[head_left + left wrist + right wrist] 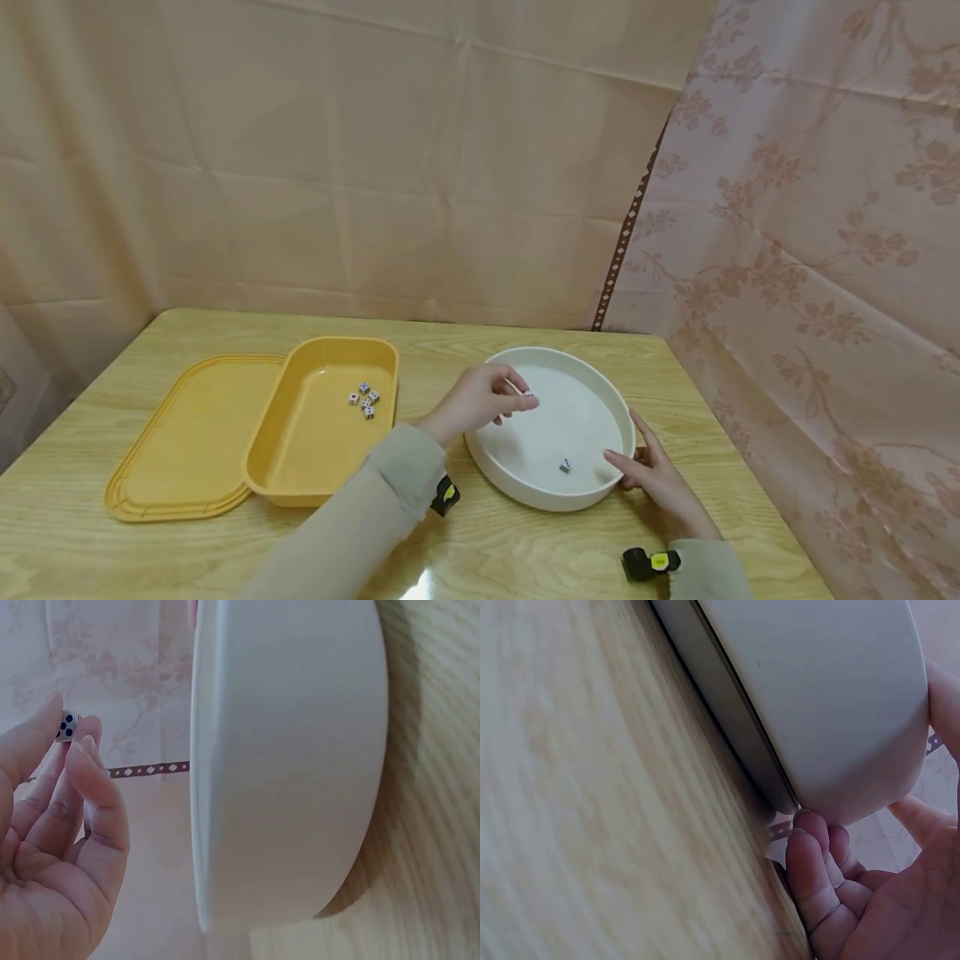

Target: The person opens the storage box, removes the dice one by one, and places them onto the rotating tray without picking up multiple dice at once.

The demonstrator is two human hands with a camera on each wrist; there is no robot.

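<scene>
My left hand (480,398) pinches a white die (67,726) between thumb and fingertips, held over the left half of a round white tray (577,400). Blue pips show on that die in the left wrist view. A second die (566,467) lies on the tray floor toward the near side. At the tray's right side, my right hand (663,483) grips the wall, its thumb over the rim and its fingers around the outside. The right wrist view shows curled fingertips (808,859) at the tray's lower edge.
Left of the tray stands a deep yellow box (300,442) with several dice (366,402) on its floor. A flat yellow lid (198,425) lies on the wooden table (510,558) beyond the box's left side. Curtains (375,167) hang behind the table and along its right.
</scene>
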